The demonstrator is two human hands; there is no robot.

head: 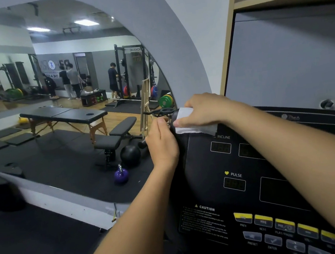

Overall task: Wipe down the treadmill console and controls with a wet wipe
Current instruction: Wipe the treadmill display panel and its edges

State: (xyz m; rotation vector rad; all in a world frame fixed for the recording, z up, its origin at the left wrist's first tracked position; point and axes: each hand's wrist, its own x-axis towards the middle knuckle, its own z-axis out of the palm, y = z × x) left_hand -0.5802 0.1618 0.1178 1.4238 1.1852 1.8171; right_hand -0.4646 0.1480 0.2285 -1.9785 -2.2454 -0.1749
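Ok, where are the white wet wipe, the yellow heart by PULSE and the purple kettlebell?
white wet wipe point(185, 113): head view, bare upper patch.
yellow heart by PULSE point(226, 173): head view, its middle.
purple kettlebell point(121, 175): head view, its round body.

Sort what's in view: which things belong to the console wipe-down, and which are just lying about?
Job: wet wipe, held by the right hand on the top left corner of the treadmill console; left hand against its left edge; yellow control buttons.
Lying about: purple kettlebell, black ball, weight bench, massage table.
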